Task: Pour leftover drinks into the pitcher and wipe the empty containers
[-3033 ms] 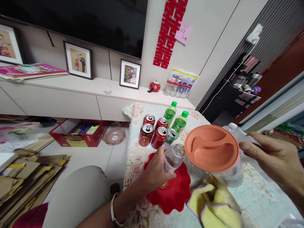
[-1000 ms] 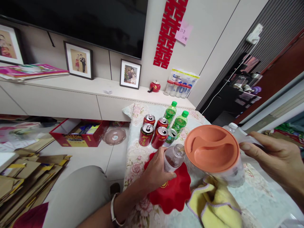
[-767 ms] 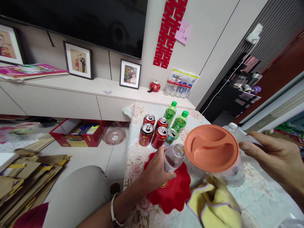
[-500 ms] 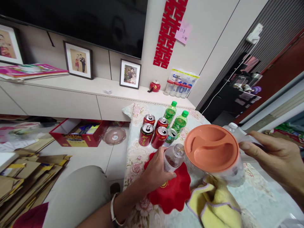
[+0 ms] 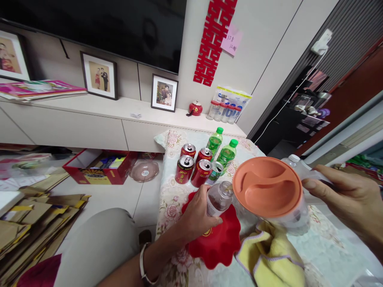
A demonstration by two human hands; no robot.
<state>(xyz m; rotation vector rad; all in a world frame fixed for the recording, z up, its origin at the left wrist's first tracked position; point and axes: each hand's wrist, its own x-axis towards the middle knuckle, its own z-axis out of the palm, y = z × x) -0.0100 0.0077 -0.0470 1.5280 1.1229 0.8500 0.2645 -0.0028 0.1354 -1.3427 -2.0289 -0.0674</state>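
My left hand (image 5: 196, 213) is wrapped round a clear open-topped bottle (image 5: 220, 198), tilted to the right above a red scalloped plate (image 5: 221, 243). Liquid is visible inside the bottle. My right hand (image 5: 353, 199) grips the handle of a clear pitcher (image 5: 296, 221) with an orange lid (image 5: 267, 186). The pitcher leans to the left, and its lid edge meets the bottle's mouth. Whether liquid is flowing between them I cannot tell. Below the pitcher lies a crumpled yellow cloth (image 5: 273, 259) with a purple edge.
Behind the bottle stand several red cans (image 5: 184, 169), a green-white can (image 5: 216, 171) and two green-capped bottles (image 5: 227, 155). Another clear bottle (image 5: 292, 160) stands behind the pitcher. A flowered cloth (image 5: 170, 207) covers the table. On the floor are a red box (image 5: 98, 175) and flattened cardboard (image 5: 42, 223).
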